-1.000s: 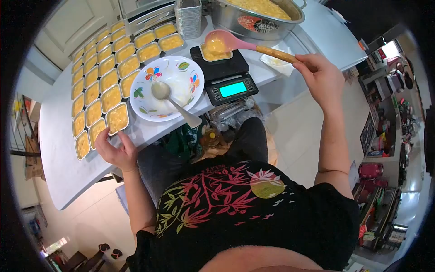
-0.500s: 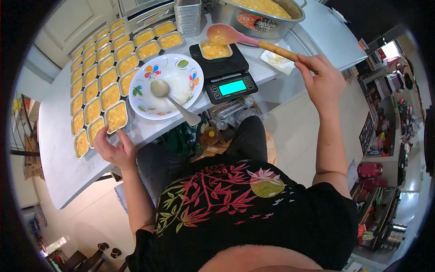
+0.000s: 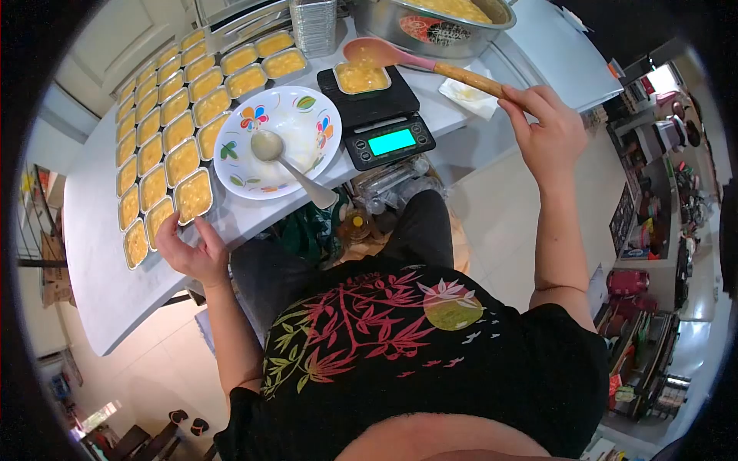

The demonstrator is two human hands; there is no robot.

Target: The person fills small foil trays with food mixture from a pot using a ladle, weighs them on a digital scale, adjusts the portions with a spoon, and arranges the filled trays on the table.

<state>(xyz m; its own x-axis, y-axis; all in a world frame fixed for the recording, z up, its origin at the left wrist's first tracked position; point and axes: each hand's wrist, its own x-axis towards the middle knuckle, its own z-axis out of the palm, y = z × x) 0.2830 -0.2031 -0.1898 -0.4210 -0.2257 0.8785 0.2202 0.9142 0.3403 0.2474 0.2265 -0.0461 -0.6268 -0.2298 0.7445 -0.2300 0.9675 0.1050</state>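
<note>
My right hand (image 3: 543, 129) grips the wooden handle of a pink ladle (image 3: 419, 61). The ladle's bowl hangs over a foil tray of yellow batter (image 3: 361, 77), which rests on a black kitchen scale (image 3: 370, 109) with a lit blue-green display. At the table's near edge, my left hand (image 3: 197, 250) has its thumb and fingers apart, their tips at the lower edge of a filled foil tray (image 3: 193, 196). Between my hands sits a white flowered bowl (image 3: 238, 165) with a metal ladle (image 3: 296, 170) lying in it.
Rows of filled foil trays (image 3: 152, 187) cover the table's left part. Stacked foil trays (image 3: 314, 29) stand behind the scale. A large metal pot (image 3: 430, 32) of yellow batter is at the back right. A white tissue (image 3: 470, 97) lies right of the scale.
The whole view has shifted slightly, moving the table things a little up and left. My right hand still holds the pink ladle over the tray, and my left hand stays by the same tray.
</note>
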